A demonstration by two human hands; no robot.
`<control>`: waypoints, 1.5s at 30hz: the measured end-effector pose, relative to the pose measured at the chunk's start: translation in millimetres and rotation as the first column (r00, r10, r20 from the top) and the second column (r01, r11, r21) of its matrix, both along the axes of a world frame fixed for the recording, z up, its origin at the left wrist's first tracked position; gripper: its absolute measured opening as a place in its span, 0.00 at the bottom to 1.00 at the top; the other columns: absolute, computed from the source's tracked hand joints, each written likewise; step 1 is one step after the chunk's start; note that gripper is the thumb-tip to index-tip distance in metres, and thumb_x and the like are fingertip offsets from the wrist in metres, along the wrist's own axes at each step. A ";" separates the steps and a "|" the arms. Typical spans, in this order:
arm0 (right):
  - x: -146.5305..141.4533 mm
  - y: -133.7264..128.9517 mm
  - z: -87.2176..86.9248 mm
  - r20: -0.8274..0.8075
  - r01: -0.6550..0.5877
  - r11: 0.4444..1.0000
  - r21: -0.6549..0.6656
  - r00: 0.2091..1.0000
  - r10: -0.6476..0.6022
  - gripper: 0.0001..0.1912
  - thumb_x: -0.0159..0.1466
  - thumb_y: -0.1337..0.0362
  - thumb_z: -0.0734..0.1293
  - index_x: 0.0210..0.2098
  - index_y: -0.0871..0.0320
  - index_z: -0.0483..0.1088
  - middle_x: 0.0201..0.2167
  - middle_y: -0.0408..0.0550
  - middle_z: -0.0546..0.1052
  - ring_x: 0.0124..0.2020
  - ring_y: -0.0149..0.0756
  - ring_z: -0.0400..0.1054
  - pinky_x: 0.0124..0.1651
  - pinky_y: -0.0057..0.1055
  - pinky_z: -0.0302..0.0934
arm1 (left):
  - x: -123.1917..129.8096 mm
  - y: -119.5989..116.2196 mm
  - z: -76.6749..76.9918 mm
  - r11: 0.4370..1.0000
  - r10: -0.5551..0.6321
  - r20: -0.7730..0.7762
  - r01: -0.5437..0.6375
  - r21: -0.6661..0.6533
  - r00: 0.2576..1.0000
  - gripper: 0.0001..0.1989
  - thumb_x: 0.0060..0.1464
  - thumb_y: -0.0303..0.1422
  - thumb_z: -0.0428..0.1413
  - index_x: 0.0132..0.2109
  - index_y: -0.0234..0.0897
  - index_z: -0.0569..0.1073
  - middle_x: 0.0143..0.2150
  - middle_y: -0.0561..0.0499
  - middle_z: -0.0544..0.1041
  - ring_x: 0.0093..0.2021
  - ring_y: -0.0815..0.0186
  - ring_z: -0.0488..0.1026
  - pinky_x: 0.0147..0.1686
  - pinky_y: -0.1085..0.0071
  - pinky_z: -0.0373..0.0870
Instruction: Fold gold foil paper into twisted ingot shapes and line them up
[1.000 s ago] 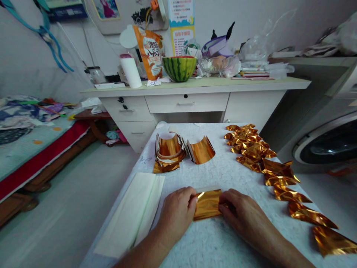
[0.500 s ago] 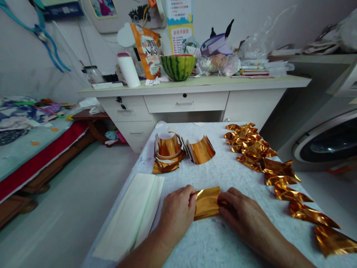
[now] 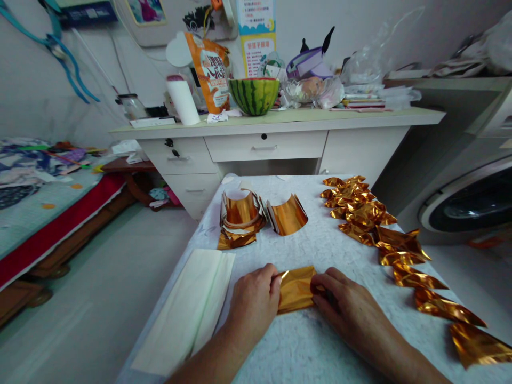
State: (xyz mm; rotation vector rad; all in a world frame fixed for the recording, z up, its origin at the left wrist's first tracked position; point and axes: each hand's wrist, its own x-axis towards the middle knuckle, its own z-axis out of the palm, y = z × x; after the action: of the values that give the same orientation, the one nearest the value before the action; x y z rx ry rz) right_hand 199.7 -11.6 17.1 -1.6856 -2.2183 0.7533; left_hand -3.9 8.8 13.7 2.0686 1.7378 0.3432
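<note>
Between my two hands lies a folded sheet of gold foil paper point(image 3: 296, 289), close to the tabletop. My left hand point(image 3: 256, 298) is closed on its left end, thumb on the near side. At the other end, the curled fingers of my right hand point(image 3: 340, 301) pinch the foil's right edge; the fingertips are partly hidden. Beyond my hands stand curled stacks of gold foil sheets, one larger stack point(image 3: 240, 216) and one smaller curled piece point(image 3: 290, 215). Along the table's right side runs a row of folded gold foil pieces point(image 3: 418, 276), several of them overlapping.
A stack of pale paper point(image 3: 188, 309) lies left of my hands on the cloth-covered table point(image 3: 288, 352). Behind it stands a white desk point(image 3: 268, 145) bearing a cut watermelon point(image 3: 254, 97) and an orange snack bag point(image 3: 210, 74). A washing machine point(image 3: 472, 176) is at right, a bed point(image 3: 52, 213) at left.
Almost nothing differs. Both hands keep their hold on the gold foil paper, which has shifted very slightly, and the whole view has drifted a little.
</note>
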 end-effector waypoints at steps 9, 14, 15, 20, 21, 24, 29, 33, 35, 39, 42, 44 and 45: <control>1.1 -0.4 -6.4 0.036 -0.011 1.000 0.014 0.999 0.010 0.11 0.66 0.64 0.58 0.44 0.55 0.70 0.38 0.48 0.72 0.34 0.37 0.72 0.37 0.33 0.64 | 0.6 0.6 -0.6 1.000 0.005 -0.016 -0.005 0.005 1.000 0.05 0.59 0.29 0.52 0.35 0.40 0.71 0.33 0.55 0.79 0.33 0.65 0.75 0.31 0.72 0.58; 1.1 -0.3 -8.3 0.035 -0.014 1.000 0.012 0.999 0.014 0.12 0.65 0.65 0.58 0.46 0.54 0.69 0.40 0.48 0.72 0.33 0.36 0.72 0.38 0.34 0.64 | 0.2 -0.1 -2.8 1.000 -0.017 -0.021 0.018 0.012 1.000 0.03 0.58 0.28 0.53 0.37 0.41 0.70 0.33 0.56 0.78 0.33 0.66 0.75 0.31 0.72 0.58; 0.9 -0.1 -7.9 0.038 -0.014 1.000 0.007 0.999 0.014 0.12 0.65 0.65 0.58 0.46 0.54 0.69 0.39 0.48 0.71 0.33 0.36 0.72 0.38 0.34 0.65 | -0.1 0.0 -3.2 1.000 -0.027 -0.018 0.027 0.012 0.999 0.03 0.58 0.28 0.53 0.37 0.41 0.70 0.33 0.56 0.78 0.34 0.66 0.75 0.31 0.72 0.58; -0.4 1.5 -5.9 0.055 -0.011 1.000 -0.017 0.998 0.012 0.12 0.65 0.64 0.58 0.45 0.55 0.69 0.39 0.49 0.72 0.34 0.38 0.72 0.37 0.34 0.65 | -3.0 0.3 -6.6 0.997 -0.077 0.017 0.077 0.023 0.997 0.05 0.58 0.27 0.53 0.35 0.42 0.70 0.32 0.57 0.77 0.33 0.67 0.73 0.32 0.73 0.58; -0.5 1.8 -5.8 0.056 -0.010 1.000 -0.018 0.998 0.011 0.12 0.65 0.65 0.58 0.45 0.55 0.69 0.39 0.49 0.72 0.34 0.38 0.72 0.38 0.35 0.65 | -3.5 0.2 -7.7 0.996 -0.083 0.026 0.082 0.030 0.996 0.05 0.58 0.27 0.52 0.35 0.42 0.70 0.32 0.57 0.76 0.33 0.67 0.73 0.32 0.73 0.59; -0.3 1.8 -6.3 0.061 -0.009 1.000 -0.016 0.998 0.010 0.12 0.66 0.65 0.58 0.45 0.54 0.69 0.40 0.49 0.72 0.35 0.37 0.72 0.38 0.34 0.65 | -4.1 -0.3 -10.5 0.996 -0.081 0.051 0.079 0.042 0.995 0.06 0.58 0.27 0.52 0.35 0.42 0.70 0.32 0.57 0.76 0.33 0.68 0.73 0.33 0.73 0.59; 0.7 0.3 -7.7 0.064 -0.015 1.000 -0.010 0.998 0.016 0.12 0.66 0.64 0.58 0.46 0.53 0.69 0.40 0.48 0.72 0.35 0.37 0.73 0.38 0.33 0.65 | -2.6 -0.6 -11.3 0.998 -0.061 0.049 0.060 0.029 0.997 0.05 0.59 0.27 0.51 0.36 0.41 0.70 0.33 0.55 0.77 0.34 0.67 0.74 0.33 0.73 0.59; 0.7 1.1 -7.3 0.064 -0.009 1.000 -0.014 0.998 0.009 0.12 0.65 0.65 0.58 0.46 0.53 0.69 0.40 0.48 0.72 0.35 0.37 0.73 0.38 0.33 0.65 | -1.5 -0.5 -10.8 0.999 -0.043 0.042 0.042 0.028 0.998 0.06 0.60 0.27 0.50 0.36 0.40 0.69 0.33 0.54 0.77 0.34 0.66 0.74 0.33 0.72 0.60; 0.6 1.9 -7.5 0.059 -0.010 1.000 -0.015 0.998 0.011 0.12 0.65 0.65 0.59 0.46 0.54 0.69 0.39 0.48 0.72 0.35 0.37 0.73 0.38 0.33 0.66 | -1.2 -0.3 -10.1 0.999 -0.027 0.034 0.026 0.025 0.999 0.07 0.61 0.28 0.49 0.36 0.40 0.70 0.33 0.54 0.78 0.34 0.65 0.75 0.33 0.72 0.60; 0.8 2.2 -9.1 0.040 -0.007 1.000 0.004 0.999 0.007 0.13 0.65 0.64 0.59 0.46 0.53 0.70 0.39 0.48 0.72 0.35 0.37 0.72 0.38 0.34 0.66 | -0.5 1.0 -6.4 1.000 -0.015 -0.001 0.015 0.004 1.000 0.07 0.61 0.28 0.49 0.36 0.40 0.69 0.33 0.54 0.78 0.34 0.65 0.75 0.32 0.72 0.60; 1.6 1.1 -9.9 0.036 -0.006 1.000 0.016 0.999 0.005 0.13 0.65 0.64 0.59 0.46 0.53 0.70 0.39 0.48 0.72 0.34 0.37 0.72 0.38 0.33 0.66 | 0.4 2.4 -2.2 1.000 0.003 -0.051 -0.003 -0.014 0.999 0.06 0.61 0.29 0.49 0.36 0.40 0.69 0.33 0.53 0.79 0.34 0.64 0.76 0.32 0.72 0.59; 2.0 0.5 -9.7 0.036 -0.006 1.000 0.019 0.999 0.005 0.13 0.65 0.64 0.58 0.46 0.53 0.70 0.39 0.49 0.72 0.34 0.37 0.72 0.38 0.34 0.66 | 1.3 3.3 0.1 1.000 0.010 -0.074 -0.011 -0.021 0.997 0.05 0.61 0.29 0.50 0.37 0.40 0.69 0.33 0.53 0.79 0.34 0.64 0.76 0.32 0.72 0.60; 2.1 0.4 -9.5 0.034 -0.006 1.000 0.021 0.999 0.005 0.12 0.65 0.64 0.59 0.46 0.53 0.70 0.39 0.49 0.72 0.34 0.37 0.72 0.38 0.34 0.66 | 1.8 3.6 0.8 1.000 0.013 -0.083 -0.015 -0.023 0.997 0.05 0.61 0.29 0.50 0.37 0.40 0.70 0.33 0.53 0.79 0.35 0.64 0.77 0.31 0.72 0.60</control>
State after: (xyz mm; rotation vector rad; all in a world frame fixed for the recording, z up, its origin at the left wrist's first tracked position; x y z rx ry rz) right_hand 201.7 -11.2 7.5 -1.6956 -2.2464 0.7056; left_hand -2.2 12.5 14.5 2.0822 1.7956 0.2433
